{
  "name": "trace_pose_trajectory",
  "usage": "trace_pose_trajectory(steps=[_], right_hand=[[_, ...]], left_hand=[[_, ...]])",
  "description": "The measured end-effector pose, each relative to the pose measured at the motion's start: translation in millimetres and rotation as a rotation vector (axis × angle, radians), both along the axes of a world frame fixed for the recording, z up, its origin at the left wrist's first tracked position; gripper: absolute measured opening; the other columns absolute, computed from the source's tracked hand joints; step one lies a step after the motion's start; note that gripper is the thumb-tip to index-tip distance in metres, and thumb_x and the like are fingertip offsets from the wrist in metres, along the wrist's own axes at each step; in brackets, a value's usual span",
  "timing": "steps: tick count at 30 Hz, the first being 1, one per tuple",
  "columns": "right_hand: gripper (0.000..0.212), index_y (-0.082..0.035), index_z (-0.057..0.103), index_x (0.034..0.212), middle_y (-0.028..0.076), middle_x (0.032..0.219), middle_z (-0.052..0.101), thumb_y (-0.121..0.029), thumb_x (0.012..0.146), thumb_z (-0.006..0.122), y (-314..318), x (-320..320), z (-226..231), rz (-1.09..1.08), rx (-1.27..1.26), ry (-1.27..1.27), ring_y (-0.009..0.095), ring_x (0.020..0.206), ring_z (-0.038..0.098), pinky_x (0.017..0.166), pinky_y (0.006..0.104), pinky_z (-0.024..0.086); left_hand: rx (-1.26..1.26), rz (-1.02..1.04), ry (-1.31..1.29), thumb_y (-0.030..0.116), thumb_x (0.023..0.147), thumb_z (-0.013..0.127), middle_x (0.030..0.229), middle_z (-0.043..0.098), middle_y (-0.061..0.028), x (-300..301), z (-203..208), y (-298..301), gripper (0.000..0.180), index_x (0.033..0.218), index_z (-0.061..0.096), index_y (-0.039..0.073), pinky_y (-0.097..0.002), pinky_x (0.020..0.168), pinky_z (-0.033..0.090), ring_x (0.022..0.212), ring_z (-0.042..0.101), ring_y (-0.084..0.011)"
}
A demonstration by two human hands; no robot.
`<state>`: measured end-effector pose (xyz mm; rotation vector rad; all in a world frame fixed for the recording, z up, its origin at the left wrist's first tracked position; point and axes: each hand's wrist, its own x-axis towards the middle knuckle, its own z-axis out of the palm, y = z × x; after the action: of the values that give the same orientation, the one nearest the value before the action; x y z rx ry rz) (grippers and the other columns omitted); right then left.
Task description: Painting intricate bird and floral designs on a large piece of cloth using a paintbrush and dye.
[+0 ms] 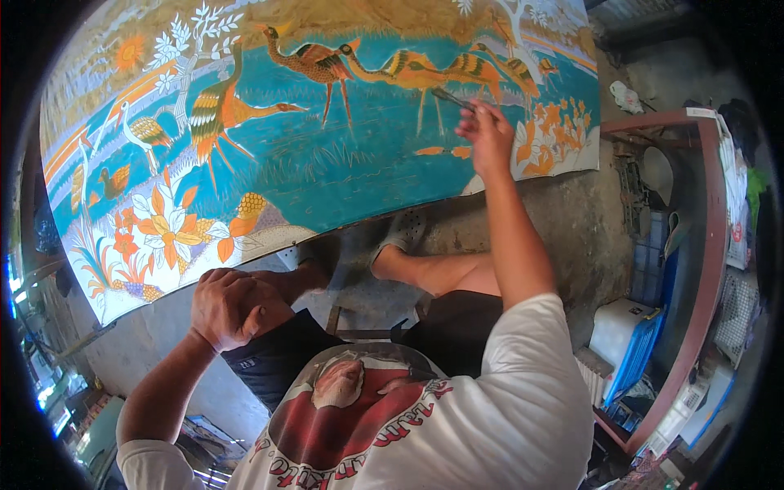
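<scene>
My right hand (486, 135) grips a slim, dark paintbrush (454, 100) between thumb and fingers, its tip pointing left. The tip is at the legs of the orange birds in a large painting (367, 171); I cannot tell whether it touches. On the panel, long-legged birds in orange, yellow and brown stand in teal water, with white and orange flowers along the lower edge. Some leaves and flowers are still plain white with outlines. My left hand (224, 309) rests over my left knee, its fingers draped and holding nothing.
At the right stands a reddish-brown frame (712, 245). Beside it are a white and blue plastic container (625, 351) and a light perforated basket (737, 317). My legs reach under the panel's lower edge, above a concrete floor (555, 208). Assorted clutter lies at the far left.
</scene>
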<state>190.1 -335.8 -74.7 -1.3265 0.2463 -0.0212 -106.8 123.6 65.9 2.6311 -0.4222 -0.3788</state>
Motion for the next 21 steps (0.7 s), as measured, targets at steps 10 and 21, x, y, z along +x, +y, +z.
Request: trace_pose_trajectory(steps=[10, 21], right_hand=[[0.032, -0.001, 0.07, 0.125, 0.01, 0.096, 0.071, -0.027, 0.109, 0.062, -257, -266, -8, -0.575, -0.17, 0.362, 0.021, 0.078, 0.07, 0.072, 0.0381, 0.066], [0.025, -0.01, 0.068, 0.129, 0.006, 0.098, 0.07, -0.021, 0.106, 0.067, -367, -599, -79, -0.837, -0.37, 0.875, 0.018, 0.074, 0.066, 0.066, 0.0408, 0.062]], left_hand=[[0.07, -0.07, -0.026, 0.052, 0.087, 0.062, 0.108, 0.076, -0.0184, -8, 5, -15, 0.052, 0.104, 0.077, 0.004, -0.051, 0.095, 0.051, 0.102, 0.069, -0.0414], [0.224, -0.206, -0.237, 0.052, 0.105, 0.054, 0.116, 0.074, -0.0225, -30, -26, -13, 0.057, 0.112, 0.072, -0.002, -0.0536, 0.098, 0.052, 0.109, 0.067, -0.0452]])
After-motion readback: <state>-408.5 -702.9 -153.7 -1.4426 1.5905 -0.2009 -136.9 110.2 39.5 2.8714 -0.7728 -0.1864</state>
